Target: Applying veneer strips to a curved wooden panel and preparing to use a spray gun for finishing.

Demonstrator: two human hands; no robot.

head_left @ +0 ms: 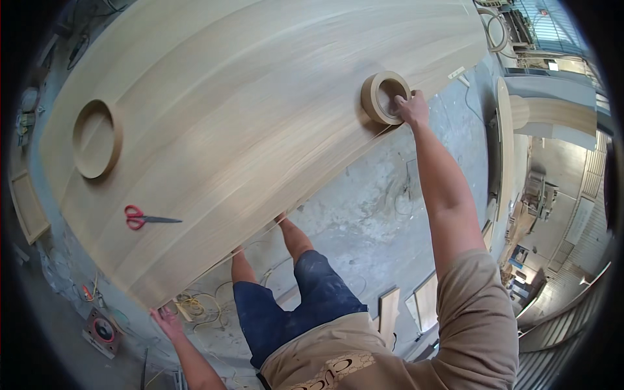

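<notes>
The right grip, toward two o'clock, is clamped on a thick-walled, round roll of tan strip: the thumb reaches into its hollow and the fingers bend over the rim nearest three o'clock. The left grip, between seven and eight o'clock, has its fingertips at the near corner of a broad, pale, wood-grained panel; whether they are pinched together or a little apart I cannot tell.

The panel is the largest thing, spreading from eight o'clock over the top to one o'clock. Grey, stained concrete floor shows beyond its near edge, from the middle toward three o'clock. Along that edge, between the two grips, runs a thin pale strip, too fine to follow to its ends.

At nine o'clock, off the panel, is a shallow, rectangular wooden frame. Between nine and ten o'clock, a wide, thin-walled tan ring rests on the panel. The roll, smaller across than that ring, is at the panel's near edge, well apart from it. Smallest, just below nine o'clock, a pair of scissors with red looped handles and dark metal blades lies on the panel, its tips pointing toward three o'clock.
</notes>
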